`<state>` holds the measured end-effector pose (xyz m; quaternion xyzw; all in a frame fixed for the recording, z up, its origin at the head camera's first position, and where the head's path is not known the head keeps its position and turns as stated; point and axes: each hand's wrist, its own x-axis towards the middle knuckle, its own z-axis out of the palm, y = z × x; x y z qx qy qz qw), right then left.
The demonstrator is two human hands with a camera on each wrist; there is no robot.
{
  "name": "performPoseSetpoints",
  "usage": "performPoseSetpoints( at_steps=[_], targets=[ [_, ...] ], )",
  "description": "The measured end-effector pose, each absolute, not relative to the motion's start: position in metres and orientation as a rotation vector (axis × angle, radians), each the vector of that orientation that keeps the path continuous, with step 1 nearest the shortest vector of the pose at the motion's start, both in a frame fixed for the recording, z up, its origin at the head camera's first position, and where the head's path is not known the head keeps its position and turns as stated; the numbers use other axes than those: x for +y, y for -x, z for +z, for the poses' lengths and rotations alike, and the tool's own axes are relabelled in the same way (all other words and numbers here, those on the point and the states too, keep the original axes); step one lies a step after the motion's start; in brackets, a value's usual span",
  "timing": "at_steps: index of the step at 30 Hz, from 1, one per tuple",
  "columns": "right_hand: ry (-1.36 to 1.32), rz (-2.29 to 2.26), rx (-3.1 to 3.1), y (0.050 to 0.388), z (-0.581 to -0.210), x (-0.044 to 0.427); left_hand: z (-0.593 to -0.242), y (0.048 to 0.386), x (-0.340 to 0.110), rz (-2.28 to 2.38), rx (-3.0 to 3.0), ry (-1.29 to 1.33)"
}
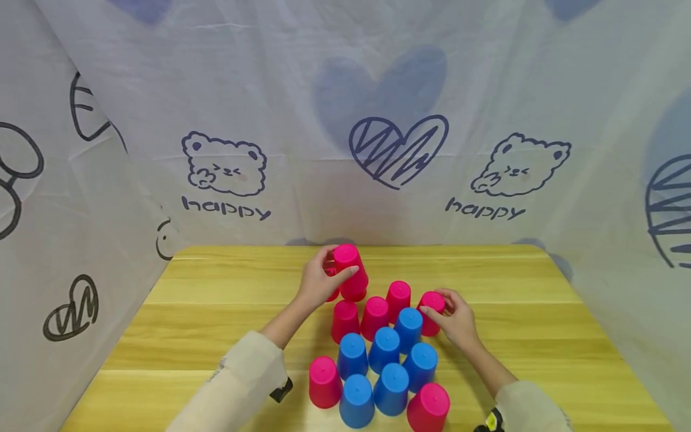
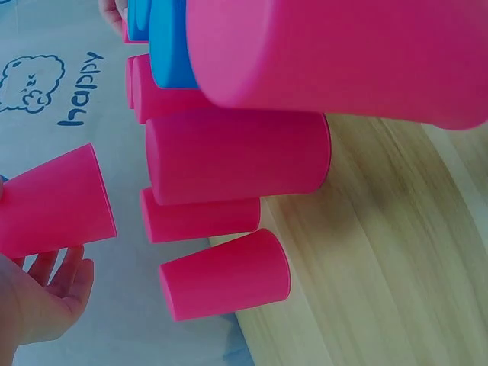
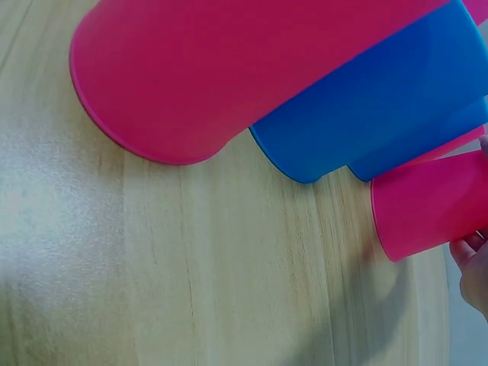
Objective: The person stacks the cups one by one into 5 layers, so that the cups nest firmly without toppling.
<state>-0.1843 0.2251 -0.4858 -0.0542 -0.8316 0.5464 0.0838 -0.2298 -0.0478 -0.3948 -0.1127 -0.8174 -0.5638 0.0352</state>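
Observation:
My left hand (image 1: 317, 282) grips an upside-down pink cup (image 1: 347, 257) by its sides, thumb toward me. In the left wrist view this cup (image 2: 57, 202) hangs above the table, apart from the others. Below and behind it in the head view are a pink cup (image 1: 354, 293) and another pink cup (image 1: 332, 294), both partly hidden. My right hand (image 1: 459, 320) holds an upside-down pink cup (image 1: 433, 304) between thumb and fingers at the right end of a slanting pink row. Whether this cup's rim (image 3: 385, 229) touches the table, I cannot tell.
Upside-down blue cups (image 1: 386, 347) stand close together in front of the pink row. A pink cup (image 1: 325, 381) is at their near left, another pink cup (image 1: 429, 408) at their near right. A printed cloth (image 1: 345, 204) hangs behind the wooden table (image 1: 216, 306).

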Motion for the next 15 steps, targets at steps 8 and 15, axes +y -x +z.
performPoseSetpoints(
  at_steps=[8, 15],
  targets=[
    [0.198, 1.620, -2.498, 0.180, -0.484, 0.224, -0.400, 0.235, -0.037, -1.726, -2.506, 0.343],
    [0.183, 1.612, -2.489, 0.182, -0.484, 0.222, -0.401, 0.241, -0.028, -1.719, -2.517, 0.305]
  ],
)
